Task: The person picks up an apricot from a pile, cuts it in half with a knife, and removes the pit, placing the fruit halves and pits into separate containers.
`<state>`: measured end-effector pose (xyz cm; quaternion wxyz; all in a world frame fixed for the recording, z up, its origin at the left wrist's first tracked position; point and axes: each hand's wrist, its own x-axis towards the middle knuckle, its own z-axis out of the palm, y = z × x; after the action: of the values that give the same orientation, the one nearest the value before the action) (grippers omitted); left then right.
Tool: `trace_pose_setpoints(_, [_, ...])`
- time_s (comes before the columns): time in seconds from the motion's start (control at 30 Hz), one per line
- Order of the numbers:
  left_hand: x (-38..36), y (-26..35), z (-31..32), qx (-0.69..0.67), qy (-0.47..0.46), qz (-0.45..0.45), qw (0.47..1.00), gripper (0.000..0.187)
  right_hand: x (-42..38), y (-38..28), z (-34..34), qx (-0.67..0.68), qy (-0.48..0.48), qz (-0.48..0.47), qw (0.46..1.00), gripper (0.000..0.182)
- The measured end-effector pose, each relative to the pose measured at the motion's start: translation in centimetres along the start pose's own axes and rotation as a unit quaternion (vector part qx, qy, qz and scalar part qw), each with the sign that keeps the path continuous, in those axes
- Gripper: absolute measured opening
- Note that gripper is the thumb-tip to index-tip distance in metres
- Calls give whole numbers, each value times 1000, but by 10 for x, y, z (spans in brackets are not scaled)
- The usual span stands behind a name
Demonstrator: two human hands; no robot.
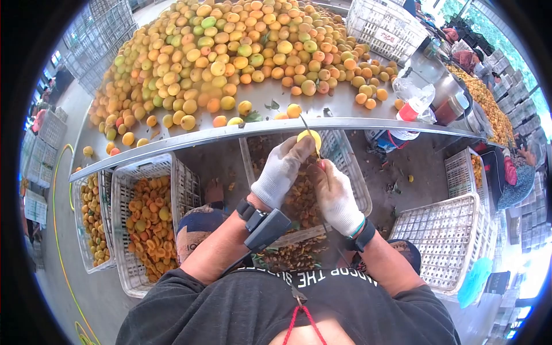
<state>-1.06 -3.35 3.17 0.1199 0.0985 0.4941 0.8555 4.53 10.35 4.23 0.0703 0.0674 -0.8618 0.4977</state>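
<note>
In the middle of the head view, my gloved left hand is closed on a yellow apricot at the table's edge. My right hand, also in a stained white glove, grips a thin-bladed knife whose handle is mostly hidden in the fist. The blade crosses the apricot and points up toward the table. Directly beneath both hands stands a white plastic crate with brown pits and scraps at its bottom.
A metal table bears a big heap of apricots. Left of me, a crate holds split apricots, beside another of fruit. At right stands a white crate. A red-capped container sits on the table. Other people work at far right.
</note>
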Motion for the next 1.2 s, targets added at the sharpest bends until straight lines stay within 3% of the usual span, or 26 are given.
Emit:
trace_pose_setpoints(0.1, [1, 0, -5, 4, -23, 15, 1000, 40, 0, -1, 0, -9, 3, -13, 1000, 12])
trace_pose_setpoints(0.2, [2, 4, -4, -37, -21, -55, 998, 40, -2, 4, 0, -25, 17, -23, 999, 13])
trace_pose_setpoints(0.3, [4, 0, -6, 57, -33, -18, 998, 39, -1, 5, -1, -17, 21, -26, 999, 16])
trace_pose_setpoints(0.4, [1, 8, 2, 106, 31, 30, 993, 36, 1, 2, -2, -9, 10, -12, 1000, 19])
trace_pose_setpoints(0.47, [1, 14, 3, 47, 40, -45, 997, 32, 2, 3, -2, -5, 5, -8, 1000, 20])
trace_pose_setpoints(0.7, [-3, 17, 9, -54, 39, 24, 997, 36, 4, 4, 0, -12, -7, 4, 1000, 13])
trace_pose_setpoints(0.9, [-3, 0, 1, -26, 36, -35, 998, 41, 0, 11, 6, -46, 0, 24, 999, 10])
trace_pose_setpoints(1.07, [-7, -2, 8, -159, 9, -115, 980, 46, -3, 13, 5, -33, 10, -17, 999, 12])
trace_pose_setpoints(1.2, [-6, 6, 11, -134, 30, -88, 987, 47, -5, 4, -2, -24, 24, -47, 998, 12])
